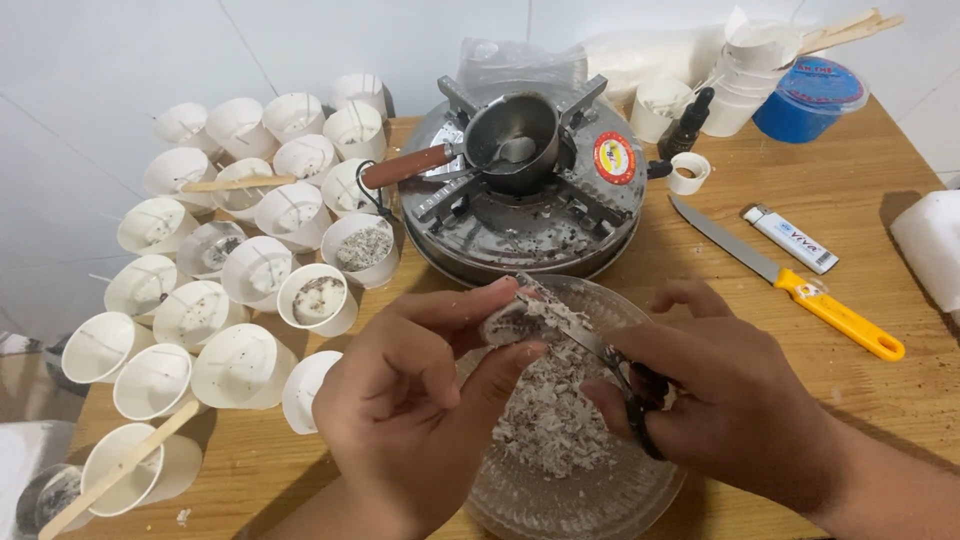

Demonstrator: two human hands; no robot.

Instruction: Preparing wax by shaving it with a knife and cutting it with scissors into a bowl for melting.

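1. The left hand (415,400), in the lower centre of the frame, pinches a pale speckled wax lump (510,322) between thumb and fingertips. The fingers are curled tight around it, with the lump's end left bare toward the blade.
2. The right hand (730,400), lower right, is clenched around the dark handle of a small knife (590,345). The blade slants up and left until it touches the lump, so it can likely pare thin slices off it.
3. Both hands sit directly above a clear glass bowl (600,490) at the bottom centre. A heap of pale shavings (550,410) lies in it, just under the lump, where falling flakes would land.
4. Behind the bowl, at centre top, a round metal stove (520,215) carries a small pot (512,135) with a wooden handle; a spoon rests inside. Flecks of shavings litter the stove top.
5. White paper cups (245,275) crowd the left half of the frame, tilted against each other. Most have a thin wick across them, and a few nearest the stove hold speckled filling.
6. A wooden stick (120,470) lies across a cup at lower left, seemingly to keep a wick centred.
7. On the wooden table (860,200) at right, well apart from the hands, lie a yellow-handled knife (790,285) and a white lighter (795,238).
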